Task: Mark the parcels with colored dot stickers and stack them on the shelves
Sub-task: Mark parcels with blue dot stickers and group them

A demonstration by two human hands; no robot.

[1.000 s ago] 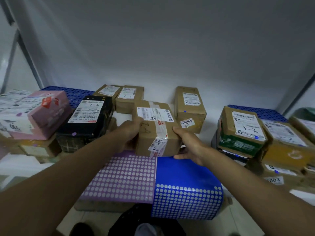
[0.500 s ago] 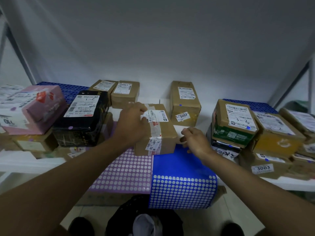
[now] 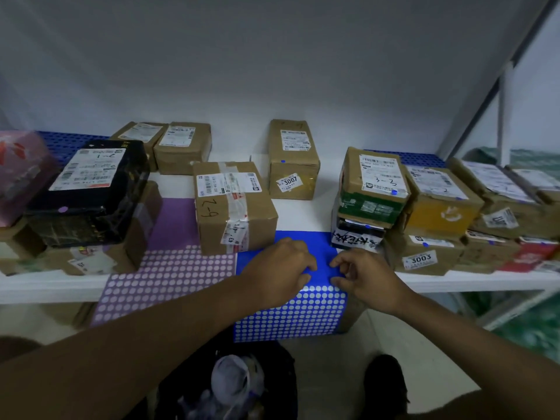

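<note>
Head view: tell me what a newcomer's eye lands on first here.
First, the two hands meeting at the centre: the left hand and right hand both work at the blue dot sticker sheet draped over the shelf's front edge. Beside it on the left lies the purple dot sticker sheet, with the taped cardboard parcel marked 7-9 just behind.

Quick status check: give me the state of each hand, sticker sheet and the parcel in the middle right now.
Left hand: fingers pressing on the blue sheet, no grip on anything.
Right hand: fingertips curled, pinching at the blue sheet.
Blue sticker sheet: flat, hanging over the shelf edge, many dots gone.
Purple sticker sheet: flat, untouched.
Parcel marked 7-9: upright on the shelf, released, no dot visible.
</note>
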